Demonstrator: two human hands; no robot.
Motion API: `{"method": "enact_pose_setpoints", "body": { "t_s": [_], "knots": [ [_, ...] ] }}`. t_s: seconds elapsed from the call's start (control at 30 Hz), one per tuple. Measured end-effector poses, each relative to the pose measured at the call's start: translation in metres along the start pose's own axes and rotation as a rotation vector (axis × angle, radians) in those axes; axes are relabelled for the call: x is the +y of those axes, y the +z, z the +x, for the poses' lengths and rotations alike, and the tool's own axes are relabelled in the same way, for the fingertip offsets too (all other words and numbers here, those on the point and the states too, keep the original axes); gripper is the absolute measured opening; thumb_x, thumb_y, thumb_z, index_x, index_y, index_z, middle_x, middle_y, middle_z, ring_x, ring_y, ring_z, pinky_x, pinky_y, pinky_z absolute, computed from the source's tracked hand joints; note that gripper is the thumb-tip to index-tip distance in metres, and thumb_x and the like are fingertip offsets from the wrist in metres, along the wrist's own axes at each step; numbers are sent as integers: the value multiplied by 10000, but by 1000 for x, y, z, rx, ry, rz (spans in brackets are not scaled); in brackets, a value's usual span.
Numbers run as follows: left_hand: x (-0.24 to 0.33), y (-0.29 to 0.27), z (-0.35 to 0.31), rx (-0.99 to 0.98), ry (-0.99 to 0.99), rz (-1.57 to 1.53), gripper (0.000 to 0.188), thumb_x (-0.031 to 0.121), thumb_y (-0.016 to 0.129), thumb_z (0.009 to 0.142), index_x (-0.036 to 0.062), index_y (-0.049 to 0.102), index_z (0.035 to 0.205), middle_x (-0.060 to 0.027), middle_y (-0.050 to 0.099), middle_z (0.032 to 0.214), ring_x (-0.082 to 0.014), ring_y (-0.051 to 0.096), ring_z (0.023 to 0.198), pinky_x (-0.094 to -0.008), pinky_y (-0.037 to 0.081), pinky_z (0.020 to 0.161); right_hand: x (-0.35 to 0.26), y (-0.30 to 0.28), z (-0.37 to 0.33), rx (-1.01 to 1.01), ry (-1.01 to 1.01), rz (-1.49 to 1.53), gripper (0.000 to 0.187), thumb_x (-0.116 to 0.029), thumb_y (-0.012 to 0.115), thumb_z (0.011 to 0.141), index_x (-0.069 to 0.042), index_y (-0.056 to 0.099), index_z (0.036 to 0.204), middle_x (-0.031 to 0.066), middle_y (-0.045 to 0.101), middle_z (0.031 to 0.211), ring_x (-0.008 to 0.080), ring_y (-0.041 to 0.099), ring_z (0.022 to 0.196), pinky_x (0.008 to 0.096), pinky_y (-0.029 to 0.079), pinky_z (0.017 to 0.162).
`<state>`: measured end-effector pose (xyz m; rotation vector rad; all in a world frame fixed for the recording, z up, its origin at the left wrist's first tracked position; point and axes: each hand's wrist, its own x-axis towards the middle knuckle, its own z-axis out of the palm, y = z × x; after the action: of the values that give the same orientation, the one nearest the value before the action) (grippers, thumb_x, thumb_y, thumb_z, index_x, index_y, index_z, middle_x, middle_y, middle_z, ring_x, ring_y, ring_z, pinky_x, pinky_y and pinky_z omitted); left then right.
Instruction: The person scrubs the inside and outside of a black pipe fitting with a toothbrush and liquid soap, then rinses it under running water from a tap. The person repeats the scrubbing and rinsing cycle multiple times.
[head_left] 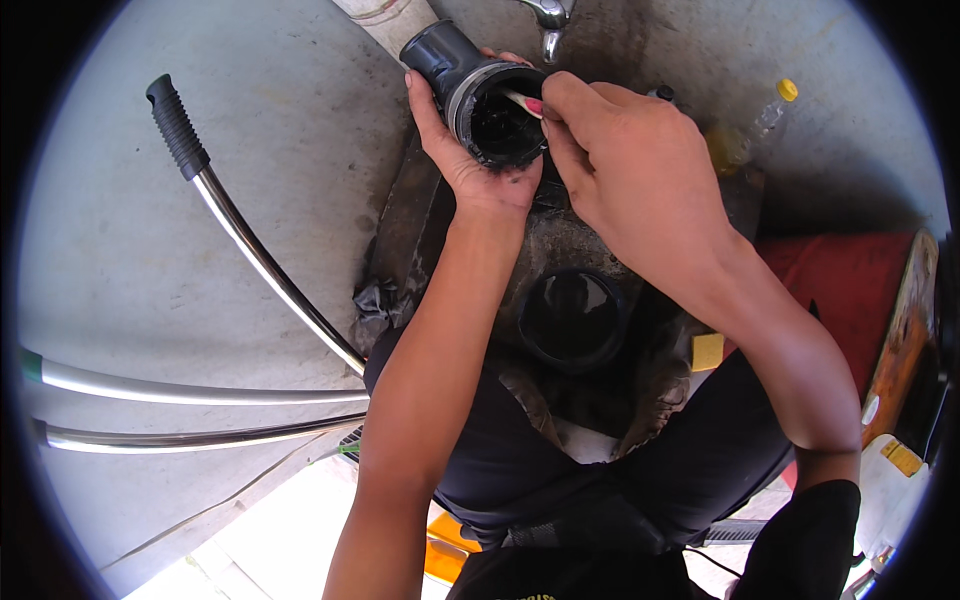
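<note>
My left hand (484, 184) is wrapped round a black tubular duct (440, 54) from below, fingertips showing on its far side. The duct has a narrow neck and a wide mouth turned toward me, with a band clamp (461, 104) round its middle. Dark, wet-looking grime coats the inside of the mouth and marks my left palm. My right hand (650, 170) pinches a slim white-and-pink toothbrush (522, 100) between thumb and fingers. Its far end reaches into the duct's mouth, where the tip is hidden.
Below my hands stands a dark round basin (571, 318) holding liquid. A chrome tap (551, 22) hangs at the top. To the right are a yellow-capped bottle (764, 126), a red drum (835, 275) and a yellow block (707, 351). A metal bar with a black grip (178, 125) rises at left.
</note>
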<state>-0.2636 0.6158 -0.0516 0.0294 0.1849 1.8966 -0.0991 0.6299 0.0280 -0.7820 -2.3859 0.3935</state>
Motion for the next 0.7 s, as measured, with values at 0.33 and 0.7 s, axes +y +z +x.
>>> {"method": "enact_pose_setpoints", "body": {
  "t_s": [0.33,0.7],
  "knots": [
    [11,-4,5,76,111,118,760,728,600,957,6,672,1183,-126,718,1131,-279,676,1077,-427,559,1002,-3,-12,-8,-181,41,46,129,-56,674,914,13,659,1022,230,716,819,441,726,801,543,576,699],
    [10,1,4,223,141,132,591,647,701,953,72,709,1089,-77,762,982,-238,753,902,-410,642,860,12,-51,13,-215,156,228,189,-49,686,1007,-36,727,1191,8,630,779,75,537,739,270,456,681]
  ]
}}
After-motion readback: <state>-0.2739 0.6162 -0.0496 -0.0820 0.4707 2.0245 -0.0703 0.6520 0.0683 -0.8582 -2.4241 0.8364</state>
